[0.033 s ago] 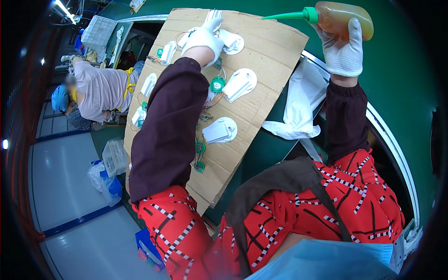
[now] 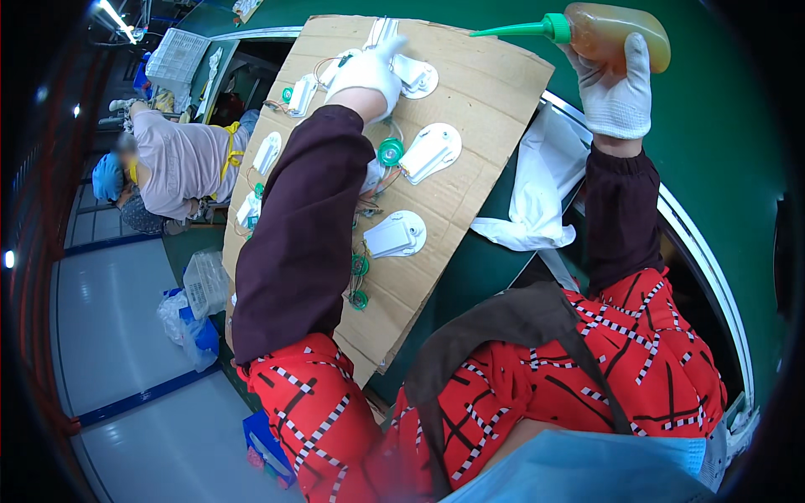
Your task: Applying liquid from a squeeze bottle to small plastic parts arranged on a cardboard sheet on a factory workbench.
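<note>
High on the right, my white-gloved right hand [image 2: 616, 96] is closed round a squeeze bottle [image 2: 627, 29] of amber liquid. Its long green nozzle [image 2: 516, 28] points left, toward the cardboard's far edge. My left hand [image 2: 366, 77], also gloved, is over white plastic housings at the far end of the cardboard sheet [image 2: 478, 92]. One blurred finger sticks out and apart; the others are mostly hidden behind the hand. Beside it lies a white housing with a round base [image 2: 417, 77]. Nearer are a round green part [image 2: 391, 152] with wires and another white housing [image 2: 432, 152].
More white housings [image 2: 396, 235] and green round parts [image 2: 359, 299] lie on the cardboard. A white cloth or bag [image 2: 541, 184] rests at its right, by the green table [image 2: 721, 142]. At left, a co-worker [image 2: 180, 159] bends near a white crate [image 2: 178, 57] and plastic bags [image 2: 189, 331].
My left hand's outstretched finger has tilted slightly to the right. My right hand and the bottle have hardly moved.
</note>
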Demonstrator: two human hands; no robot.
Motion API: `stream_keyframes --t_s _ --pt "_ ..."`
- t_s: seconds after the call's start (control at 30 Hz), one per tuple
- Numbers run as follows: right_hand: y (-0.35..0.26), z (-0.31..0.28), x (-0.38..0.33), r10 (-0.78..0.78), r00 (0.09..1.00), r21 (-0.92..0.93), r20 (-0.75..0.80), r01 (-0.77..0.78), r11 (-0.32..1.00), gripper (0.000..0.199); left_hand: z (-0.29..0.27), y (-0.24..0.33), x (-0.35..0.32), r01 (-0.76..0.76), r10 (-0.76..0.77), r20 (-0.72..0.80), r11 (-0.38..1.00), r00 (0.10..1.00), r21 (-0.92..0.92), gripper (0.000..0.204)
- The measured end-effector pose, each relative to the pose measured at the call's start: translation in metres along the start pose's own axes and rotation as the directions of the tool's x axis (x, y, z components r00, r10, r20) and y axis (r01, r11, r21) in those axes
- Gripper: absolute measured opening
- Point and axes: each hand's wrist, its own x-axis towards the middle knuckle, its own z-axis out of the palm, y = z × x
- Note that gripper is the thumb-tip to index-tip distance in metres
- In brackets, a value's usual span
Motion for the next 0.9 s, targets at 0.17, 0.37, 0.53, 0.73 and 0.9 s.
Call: stream_keyframes --t_s 0.17,0.37,0.53,0.73,0.9 --pt "0.000 0.003 -0.002 0.009 1.000 -0.019 0.027 -0.009 1.000 0.058 -0.024 0.033 -0.015 -0.056 0.020 0.081 0.873 0.997 0.484 0.037" --pt "0.008 0.029 -0.005 0.016 0.998 -0.068 0.069 -0.011 0.998 0.051 -0.025 0.023 -0.018 0.063 -0.074 0.036 0.965 0.997 0.256 0.035" --pt "0.022 0.077 -0.011 -0.077 0.979 -0.064 0.189 0.091 0.994 0.042 -0.020 0.009 -0.021 0.120 -0.122 -0.053 0.992 0.991 -0.041 0.032" --pt "0.037 0.096 -0.008 -0.063 0.971 -0.136 0.230 0.096 0.986 0.038 -0.005 -0.005 -0.023 0.089 -0.111 -0.074 0.963 0.991 -0.255 0.024" --pt "0.038 0.096 -0.006 0.012 0.964 -0.342 0.265 0.083 0.936 0.047 -0.010 0.009 -0.030 0.329 -0.373 0.044 0.750 0.927 -0.574 0.015"
